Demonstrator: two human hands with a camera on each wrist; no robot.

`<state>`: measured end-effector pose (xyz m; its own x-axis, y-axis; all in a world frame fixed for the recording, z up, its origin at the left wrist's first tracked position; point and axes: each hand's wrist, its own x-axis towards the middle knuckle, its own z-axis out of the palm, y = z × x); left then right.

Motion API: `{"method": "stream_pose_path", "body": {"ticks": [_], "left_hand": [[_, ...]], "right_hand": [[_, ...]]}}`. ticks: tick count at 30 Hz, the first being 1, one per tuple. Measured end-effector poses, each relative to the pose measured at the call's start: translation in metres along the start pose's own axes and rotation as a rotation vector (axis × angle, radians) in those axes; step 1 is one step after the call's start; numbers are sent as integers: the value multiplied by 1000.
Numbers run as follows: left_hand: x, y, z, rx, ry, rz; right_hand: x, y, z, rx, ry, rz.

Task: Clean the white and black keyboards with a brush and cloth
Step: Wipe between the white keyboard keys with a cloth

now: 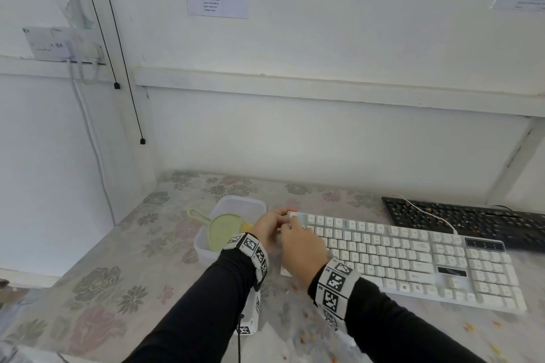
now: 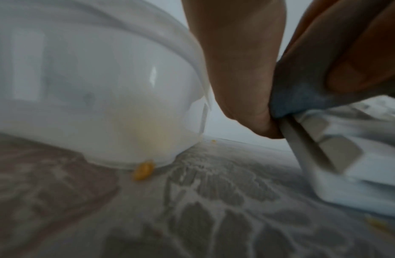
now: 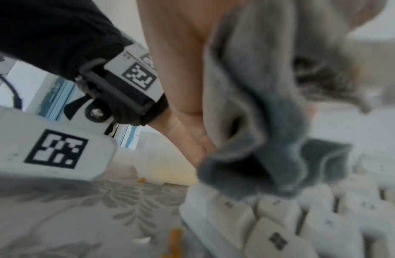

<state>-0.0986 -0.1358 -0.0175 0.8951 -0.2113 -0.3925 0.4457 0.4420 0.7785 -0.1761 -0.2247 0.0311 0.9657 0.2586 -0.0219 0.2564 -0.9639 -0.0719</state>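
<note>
Your right hand [image 1: 299,247] holds a soft grey cloth [image 3: 253,132] bunched in its curled fingers and presses it on the keys at the left end of the white plastic keyboard [image 1: 413,256]. This keyboard lies in the middle of the desk [image 1: 97,268], which has a flower-pattern cover. Your left hand [image 1: 269,225] is at the far left corner of the same keyboard; in the left wrist view its thumb [image 2: 240,73] and a finger pinch the keyboard's edge, with a piece of the cloth caught between them. The long black keyboard [image 1: 472,219] waits behind, toward the right edge of the desk, and small crumbs are visible on it.

I judge that the step now is to wipe the white keyboard. To do it well, keep the left hand firm on the corner so the board does not slide, and move the cloth row by row from the left end to the right end. Press lightly, so the keys are not pulled up. Fold the cloth to a clean side when it takes dirt.

Small orange crumbs [image 2: 144,170] lie on the desk just beside the translucent white plastic tub [image 1: 233,215]. This tub holds the pale green dustpan with brush [image 1: 218,230]. Push the dirt away from the keys, not back between them.
</note>
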Motion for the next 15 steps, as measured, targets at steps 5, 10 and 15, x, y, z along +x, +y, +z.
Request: {"method": "stream_pose_path", "body": {"ticks": [5,10,15], "left_hand": [[3,1,1,118,19,32],[2,2,-2,138,5,14],[5,3,-2,70,-19,15]], "right_hand": [[-5,-2,11,-61,-107,-99],[-12,-4,6,-77,-233,-130],[3,1,-5,25,-68,-42]]}}
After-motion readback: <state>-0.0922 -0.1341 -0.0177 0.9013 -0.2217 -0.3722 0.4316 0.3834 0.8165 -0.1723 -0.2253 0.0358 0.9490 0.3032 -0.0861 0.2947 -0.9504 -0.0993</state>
